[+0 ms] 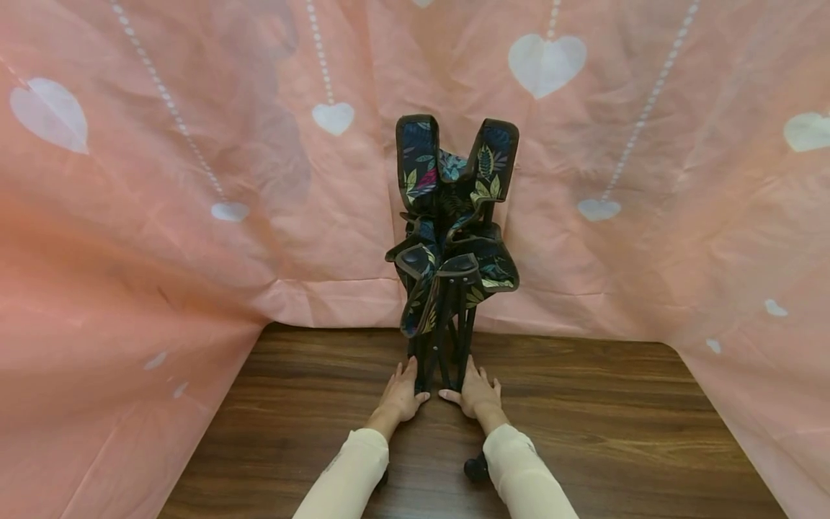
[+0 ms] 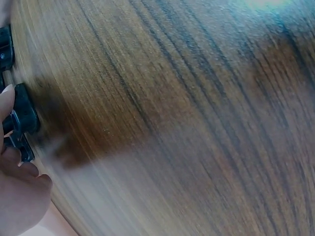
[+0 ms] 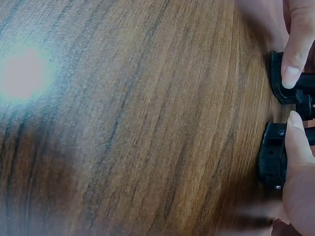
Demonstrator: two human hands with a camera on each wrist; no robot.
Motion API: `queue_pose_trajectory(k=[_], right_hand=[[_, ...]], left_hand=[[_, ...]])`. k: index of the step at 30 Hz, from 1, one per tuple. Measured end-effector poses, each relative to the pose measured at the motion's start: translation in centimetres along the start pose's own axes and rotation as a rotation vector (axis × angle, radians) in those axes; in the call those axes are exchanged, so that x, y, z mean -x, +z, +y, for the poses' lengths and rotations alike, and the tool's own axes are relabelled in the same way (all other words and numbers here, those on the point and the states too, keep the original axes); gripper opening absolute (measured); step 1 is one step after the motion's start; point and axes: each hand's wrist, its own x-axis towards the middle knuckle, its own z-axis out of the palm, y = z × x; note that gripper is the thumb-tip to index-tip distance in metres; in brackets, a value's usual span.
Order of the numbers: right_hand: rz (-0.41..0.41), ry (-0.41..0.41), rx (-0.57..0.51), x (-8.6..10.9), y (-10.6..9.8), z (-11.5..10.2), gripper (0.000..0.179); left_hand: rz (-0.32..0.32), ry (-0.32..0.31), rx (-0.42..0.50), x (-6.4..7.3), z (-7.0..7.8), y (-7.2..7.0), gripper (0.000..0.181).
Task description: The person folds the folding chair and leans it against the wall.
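A partly folded camp chair, with dark leaf-print fabric and thin black legs, stands upright at the back middle of the wooden table. Low on its left side, my left hand grips a leg near the foot, thumb in front. My right hand holds the right legs the same way, its fingers spread along the outer side. In the right wrist view the left thumb lies on one black plastic foot, and the right thumb presses against another foot. The left wrist view catches black feet beside the left fingers.
The brown wood-grain table has rounded back corners. A pink cloth with white hearts hangs close behind the chair and down both sides. Under the right sleeve shows a black rounded object.
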Motion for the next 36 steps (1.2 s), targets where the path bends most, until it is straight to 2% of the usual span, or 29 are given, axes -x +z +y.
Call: queue_pose_trajectory(k=[7, 14, 20, 28, 36], right_hand=[[0.003, -0.001, -0.003, -0.3, 0.0, 0.0, 0.103], [0.006, -0.011, -0.007, -0.1, 0.0, -0.2, 0.101], [0.029, -0.017, -0.014, 0.0, 0.0, 0.0, 0.101], [0.037, -0.022, -0.014, 0.0, 0.2, 0.0, 0.101], [0.037, -0.02, -0.026, -0.2, 0.1, 0.1, 0.101]], left_hand=[[0.0, -0.001, 0.001, -0.3, -0.2, 0.4, 0.074], [0.008, -0.032, 0.027, 0.3, 0.0, 0.9, 0.069], [0.021, -0.023, 0.028, 0.5, 0.1, 1.2, 0.069], [-0.005, -0.044, 0.034, 0.5, 0.1, 1.2, 0.069], [-0.004, -0.049, 0.036, 0.5, 0.3, 1.0, 0.067]])
